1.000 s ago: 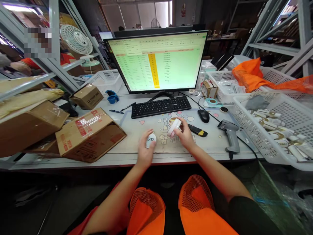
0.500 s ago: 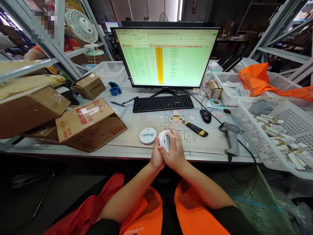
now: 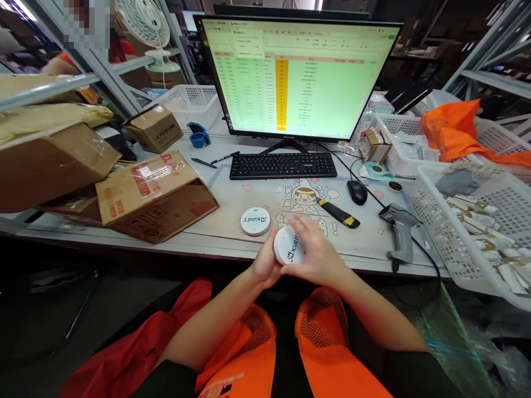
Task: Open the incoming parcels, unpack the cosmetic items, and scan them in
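Between my two hands is a round white compact [image 3: 287,246] with dark "beauty" lettering on its lid, held just over the front edge of the desk. My left hand [image 3: 266,262] cups it from the left and below. On the other side, my right hand [image 3: 317,251] wraps its fingers and thumb around the right edge and covers part of the lettering. A second white round compact [image 3: 255,221] with the same lettering lies flat on the desk mat, just left of and beyond my hands. To the right lies a black and yellow utility knife [image 3: 338,213].
Behind stand a keyboard [image 3: 283,166] and a monitor [image 3: 298,83]. At right are a mouse [image 3: 357,192], a corded barcode scanner [image 3: 400,232] and a white basket [image 3: 443,232] of small tubes. Cardboard boxes [image 3: 155,196] crowd the left. Another person's arm [image 3: 62,65] shows behind the rack.
The held compact has turned so its lettered lid faces up more. My right hand has shifted right and its grip has loosened around the edge. The view has tilted downward.
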A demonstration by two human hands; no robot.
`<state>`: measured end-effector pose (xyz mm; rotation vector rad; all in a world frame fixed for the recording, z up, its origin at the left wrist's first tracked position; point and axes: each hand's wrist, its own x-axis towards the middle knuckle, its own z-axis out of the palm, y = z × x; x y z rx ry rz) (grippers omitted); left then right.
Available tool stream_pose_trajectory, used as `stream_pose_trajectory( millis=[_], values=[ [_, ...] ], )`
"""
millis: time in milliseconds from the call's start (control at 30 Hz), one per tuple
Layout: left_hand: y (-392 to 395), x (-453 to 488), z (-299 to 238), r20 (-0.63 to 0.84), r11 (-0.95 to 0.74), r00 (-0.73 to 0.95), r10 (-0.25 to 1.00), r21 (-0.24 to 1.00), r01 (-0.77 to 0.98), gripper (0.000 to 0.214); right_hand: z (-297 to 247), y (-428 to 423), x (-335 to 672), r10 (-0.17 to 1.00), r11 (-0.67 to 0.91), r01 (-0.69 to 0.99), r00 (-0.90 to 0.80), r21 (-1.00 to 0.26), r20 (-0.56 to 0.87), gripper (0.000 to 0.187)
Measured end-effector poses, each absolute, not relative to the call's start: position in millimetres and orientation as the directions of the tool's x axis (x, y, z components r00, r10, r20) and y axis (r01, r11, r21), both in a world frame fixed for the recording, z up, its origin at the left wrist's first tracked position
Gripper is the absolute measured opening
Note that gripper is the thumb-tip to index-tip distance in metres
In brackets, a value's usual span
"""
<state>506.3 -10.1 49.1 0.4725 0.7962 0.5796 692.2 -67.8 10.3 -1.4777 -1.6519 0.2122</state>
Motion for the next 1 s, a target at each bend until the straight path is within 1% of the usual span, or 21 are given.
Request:
stream_pose_trajectory(
  millis=[67,133,200,267,300,333,367,433,467,533,600,633,667,700,733,767,800,833,867,933,1000],
  values=[
    [-16.9,515.7,42.7,-0.518,0.723,0.540,0.663,0.629,-0.285,0.057,19.9,-72.6,666.7,0.883,0.344,0.715,-0.025,-0.608,0.469,0.092],
    [-19.3,517.3,41.0,-0.518,0.711,0.534,0.669,0.654,-0.257,0.056,30.6,-78.5,653.0,0.838,0.441,0.717,-0.113,-0.540,0.533,0.083],
    [-15.0,509.3,43.4,-0.534,0.739,0.570,0.624,0.640,-0.208,0.055,40.1,-86.2,655.7,0.729,0.604,0.671,-0.248,-0.430,0.637,0.075],
    [-6.1,495.5,47.4,-0.551,0.789,0.635,0.541,0.594,-0.157,0.057,45.8,-93.8,669.1,0.604,0.746,0.558,-0.337,-0.364,0.722,0.072],
    [-1.4,488.2,49.1,-0.550,0.812,0.673,0.495,0.568,-0.133,0.059,46.3,-96.4,676.6,0.577,0.777,0.498,-0.319,-0.386,0.752,0.073],
    [2.6,481.7,50.2,-0.533,0.828,0.715,0.452,0.548,-0.115,0.061,44.9,-97.6,683.1,0.590,0.777,0.439,-0.258,-0.451,0.765,0.074],
    [5.3,476.6,50.4,-0.498,0.839,0.761,0.415,0.534,-0.108,0.063,41.8,-97.3,687.7,0.642,0.744,0.371,-0.166,-0.555,0.749,0.073],
    [6.7,471.4,48.0,-0.402,0.856,0.852,0.336,0.508,-0.098,0.070,31.4,-92.3,689.9,0.793,0.597,0.163,0.026,-0.786,0.608,0.065],
    [5.7,471.2,45.5,-0.363,0.864,0.883,0.298,0.495,-0.088,0.074,25.1,-88.4,688.0,0.858,0.505,0.037,0.082,-0.862,0.506,0.061],
    [1.7,474.6,38.8,-0.331,0.880,0.910,0.249,0.469,-0.070,0.077,13.6,-80.1,681.3,0.936,0.351,-0.161,0.092,-0.922,0.340,0.058],
    [-2.4,480.8,32.6,-0.352,0.887,0.904,0.244,0.457,-0.061,0.076,6.1,-74.2,675.1,0.958,0.284,-0.223,0.103,-0.933,0.267,0.059],
    [-4.2,484.7,30.5,-0.377,0.883,0.884,0.276,0.462,-0.079,0.074,4.2,-72.7,672.9,0.952,0.293,-0.205,0.150,-0.934,0.266,0.059],
    [-5.7,489.1,29.3,-0.408,0.870,0.847,0.342,0.478,-0.121,0.071,3.4,-71.9,671.0,0.930,0.332,-0.149,0.219,-0.931,0.297,0.060],
    [-7.2,494.0,29.1,-0.439,0.843,0.787,0.434,0.506,-0.183,0.067,3.2,-71.7,669.2,0.888,0.392,-0.052,0.281,-0.918,0.363,0.061],
    [-8.7,499.5,29.7,-0.466,0.805,0.710,0.528,0.540,-0.245,0.062,3.3,-71.6,666.9,0.836,0.457,0.080,0.303,-0.886,0.458,0.061],
    [-10.4,505.3,31.0,-0.483,0.762,0.628,0.610,0.575,-0.298,0.058,3.2,-71.3,664.0,0.782,0.511,0.232,0.273,-0.827,0.560,0.063],
    [-12.4,511.0,32.8,-0.489,0.723,0.559,0.669,0.604,-0.336,0.055,2.5,-70.5,660.5,0.739,0.547,0.379,0.200,-0.746,0.643,0.064],
    [-14.7,516.3,34.8,-0.487,0.695,0.518,0.703,0.624,-0.356,0.053,0.9,-69.0,656.4,0.711,0.564,0.500,0.113,-0.658,0.694,0.066],
    [-17.3,520.8,37.0,-0.482,0.684,0.507,0.714,0.635,-0.360,0.053,-1.5,-66.9,652.2,0.695,0.569,0.581,0.037,-0.582,0.718,0.068],
    [-22.9,525.9,40.4,-0.469,0.672,0.511,0.720,0.654,-0.347,0.054,-8.5,-61.4,644.8,0.651,0.596,0.644,-0.038,-0.480,0.758,0.073],
    [-28.8,525.6,41.6,-0.458,0.646,0.499,0.736,0.696,-0.314,0.055,-16.2,-56.7,639.2,0.586,0.648,0.625,-0.046,-0.434,0.809,0.078]
  ],
)
